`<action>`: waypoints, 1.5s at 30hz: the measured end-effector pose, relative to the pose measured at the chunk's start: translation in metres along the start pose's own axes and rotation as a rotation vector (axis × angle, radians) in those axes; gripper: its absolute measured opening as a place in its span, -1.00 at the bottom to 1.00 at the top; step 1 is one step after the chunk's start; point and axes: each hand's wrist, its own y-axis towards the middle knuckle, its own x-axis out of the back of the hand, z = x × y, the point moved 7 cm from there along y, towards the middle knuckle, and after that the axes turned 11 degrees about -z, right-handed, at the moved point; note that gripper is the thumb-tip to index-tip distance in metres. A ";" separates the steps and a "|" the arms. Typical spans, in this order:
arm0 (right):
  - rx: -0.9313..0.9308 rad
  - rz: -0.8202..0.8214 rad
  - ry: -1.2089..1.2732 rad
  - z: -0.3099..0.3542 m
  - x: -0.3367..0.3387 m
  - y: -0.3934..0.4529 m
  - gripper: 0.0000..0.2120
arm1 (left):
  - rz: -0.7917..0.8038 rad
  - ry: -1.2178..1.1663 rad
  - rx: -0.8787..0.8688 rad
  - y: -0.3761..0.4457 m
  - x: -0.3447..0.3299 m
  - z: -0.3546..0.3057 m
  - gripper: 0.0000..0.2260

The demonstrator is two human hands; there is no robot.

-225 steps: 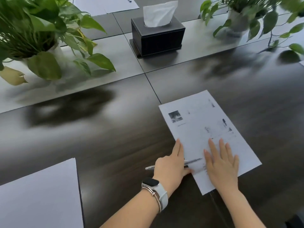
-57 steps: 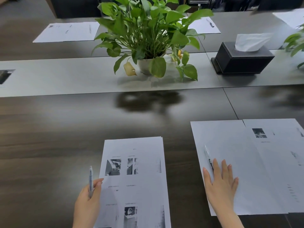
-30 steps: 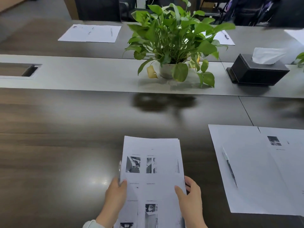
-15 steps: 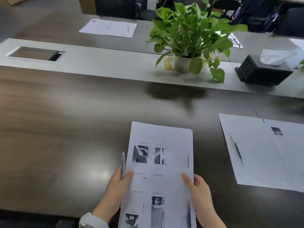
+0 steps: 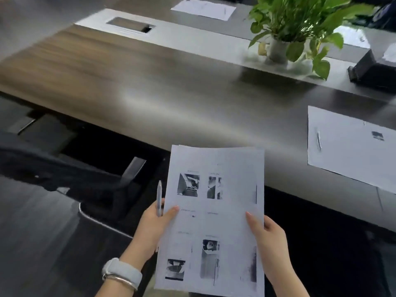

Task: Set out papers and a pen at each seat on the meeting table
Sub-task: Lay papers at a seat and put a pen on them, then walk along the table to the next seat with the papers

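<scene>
We hold a stack of printed papers (image 5: 214, 215) off the desk (image 5: 150, 82), near its front edge: left hand (image 5: 154, 224) grips the left margin plus an upright pen (image 5: 159, 198), right hand (image 5: 267, 234) pinches the right margin. Another set of papers (image 5: 351, 146) with its pen (image 5: 318, 140) lies on the desk to the right.

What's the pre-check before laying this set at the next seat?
1. Paper stack held by both hands: ok, left hand and right hand grip its edges.
2. Pen in left hand: ok, upright beside the stack.
3. Bare table ahead: ok.
4. Previous set with its pen placed: ok.
5. Office chair at the seat: cannot tell if it blocks.
</scene>
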 end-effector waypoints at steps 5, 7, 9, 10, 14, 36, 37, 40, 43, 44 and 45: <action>0.019 0.120 -0.066 -0.022 -0.011 -0.053 -0.86 | -0.078 -0.068 0.014 -0.045 0.058 0.036 -0.84; 0.007 0.168 -0.073 -0.031 -0.024 -0.072 -0.88 | -0.108 -0.100 0.016 -0.059 0.084 0.050 -0.82; -0.001 0.223 -0.096 -0.040 -0.045 -0.092 -0.89 | -0.161 -0.140 0.019 -0.070 0.116 0.065 -0.83; -0.009 0.253 -0.116 -0.046 -0.060 -0.104 -0.89 | -0.197 -0.166 0.024 -0.076 0.137 0.074 -0.85; 0.007 0.370 -0.213 -0.063 -0.129 -0.151 -0.86 | -0.335 -0.256 0.051 -0.091 0.223 0.104 -0.89; 0.131 0.754 -0.387 -0.099 -0.615 -0.445 -0.84 | -0.741 -0.504 0.039 -0.042 0.753 0.121 -0.82; 0.129 0.753 -0.379 -0.096 -0.637 -0.446 -0.84 | -0.741 -0.506 0.026 -0.028 0.768 0.113 -0.83; 0.129 0.750 -0.352 -0.086 -0.710 -0.444 -0.82 | -0.740 -0.511 0.005 0.025 0.817 0.086 -0.79; 0.143 0.759 -0.344 -0.067 -0.797 -0.441 -0.81 | -0.755 -0.498 -0.017 0.082 0.874 0.046 -0.78; 0.148 0.760 -0.336 -0.057 -0.827 -0.440 -0.80 | -0.759 -0.488 -0.022 0.102 0.895 0.028 -0.81; 0.156 0.760 -0.329 -0.046 -0.853 -0.439 -0.80 | -0.759 -0.474 -0.032 0.119 0.912 0.010 -0.85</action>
